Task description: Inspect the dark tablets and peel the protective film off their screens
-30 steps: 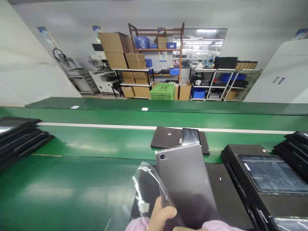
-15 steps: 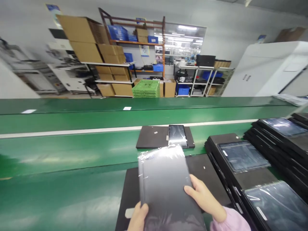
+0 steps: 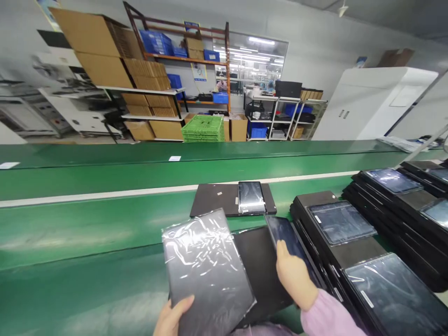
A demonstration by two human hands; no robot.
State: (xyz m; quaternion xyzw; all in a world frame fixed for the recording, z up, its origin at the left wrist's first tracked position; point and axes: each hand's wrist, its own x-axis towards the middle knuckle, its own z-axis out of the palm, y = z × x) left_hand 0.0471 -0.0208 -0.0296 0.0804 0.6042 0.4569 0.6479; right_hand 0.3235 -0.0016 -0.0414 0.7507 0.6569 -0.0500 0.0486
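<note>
My left hand (image 3: 174, 318) grips the lower left edge of a flat grey rectangular piece in shiny clear plastic (image 3: 206, 266), thumb on top. Whether the plastic encloses a device or only a sheet, I cannot tell. Over to the right, my right hand (image 3: 296, 275) is closed on a dark-screened tablet (image 3: 285, 231), its fingers partly over the screen and partly out of sight. This tablet is tilted beside the nearest stack. Below both hands is a black board (image 3: 261, 261), partly covered by the plastic-wrapped piece.
Another tablet (image 3: 251, 198) lies on a dark board (image 3: 213, 200) ahead. To the right stand stacked black trays (image 3: 360, 261) bearing plastic-covered tablets (image 3: 341, 221). A green bench (image 3: 87, 214) with a white line runs across. Green crates (image 3: 203, 128), shelves and cartons stand beyond.
The two hands have moved apart. My left hand has carried the grey plastic-wrapped piece left; my right hand has let go of it and now holds a dark-screened tablet. The view has turned right.
</note>
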